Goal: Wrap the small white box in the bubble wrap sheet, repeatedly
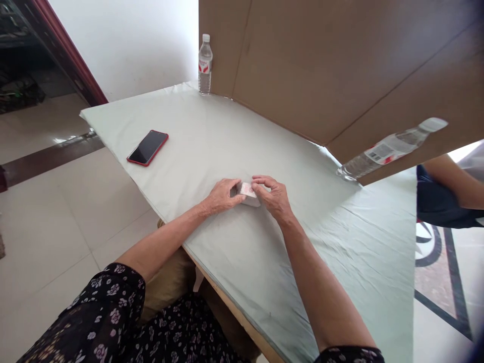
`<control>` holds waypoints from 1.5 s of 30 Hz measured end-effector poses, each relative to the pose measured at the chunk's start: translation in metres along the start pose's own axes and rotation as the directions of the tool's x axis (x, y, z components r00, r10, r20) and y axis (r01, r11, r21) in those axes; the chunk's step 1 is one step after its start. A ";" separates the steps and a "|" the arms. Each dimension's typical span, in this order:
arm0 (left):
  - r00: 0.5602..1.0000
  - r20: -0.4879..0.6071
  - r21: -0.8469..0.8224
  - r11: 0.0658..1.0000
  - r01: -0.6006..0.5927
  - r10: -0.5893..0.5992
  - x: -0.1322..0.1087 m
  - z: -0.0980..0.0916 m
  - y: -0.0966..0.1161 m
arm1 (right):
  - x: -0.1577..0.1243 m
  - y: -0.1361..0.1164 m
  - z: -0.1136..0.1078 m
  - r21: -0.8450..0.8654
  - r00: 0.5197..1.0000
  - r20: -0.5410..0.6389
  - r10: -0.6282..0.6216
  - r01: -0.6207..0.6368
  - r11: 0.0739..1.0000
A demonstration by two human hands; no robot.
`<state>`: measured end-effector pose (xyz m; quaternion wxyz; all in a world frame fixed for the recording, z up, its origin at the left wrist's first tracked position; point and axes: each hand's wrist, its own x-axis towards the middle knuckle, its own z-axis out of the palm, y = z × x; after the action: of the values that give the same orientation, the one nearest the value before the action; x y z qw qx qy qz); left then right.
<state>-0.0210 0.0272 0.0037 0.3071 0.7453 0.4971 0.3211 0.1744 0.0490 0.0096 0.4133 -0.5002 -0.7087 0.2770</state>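
A small pale block-shaped item (248, 191), with reddish marks on its top face and a greyish side, rests on the table's pale green cloth. From the left, my left hand (224, 195) is closed on it, thumb at the near edge and fingers behind. My right hand (274, 197) has its thumb and index finger pinched at the item's upper right edge, its other fingers bent. The marks are too small to read, and fingers cover both ends of the item.
A black phone in a red case (147, 147) lies near the left table edge. One water bottle (204, 68) stands at the far corner; another bottle (391, 147) leans at right. A brown cardboard panel (302, 65) rises behind. Another person's arm (454, 181) shows beyond it.
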 end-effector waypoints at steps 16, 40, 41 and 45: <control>0.999 0.030 -0.215 0.976 0.029 -0.023 -0.001 0.002 -0.005 | 0.040 -0.025 -0.001 0.192 0.981 -0.150 0.127 -0.097 0.977; 0.979 0.145 -0.726 0.656 0.206 -0.146 -0.002 -0.003 0.004 | 0.031 -0.016 -0.013 0.334 0.853 -0.474 0.218 -0.055 0.941; 0.978 0.147 -0.728 0.654 0.206 -0.145 -0.002 -0.003 0.003 | 0.023 -0.014 -0.014 0.336 0.826 -0.515 0.228 -0.050 0.940; 0.975 0.141 -0.725 0.653 0.218 -0.169 -0.002 -0.003 0.001 | -0.002 -0.005 -0.021 0.420 0.709 -0.601 0.370 -0.115 0.900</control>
<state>-0.0232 0.0258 0.0060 0.6283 0.5103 0.3926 0.4367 0.1906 0.0449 0.0241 0.6806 -0.5734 -0.3785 0.2544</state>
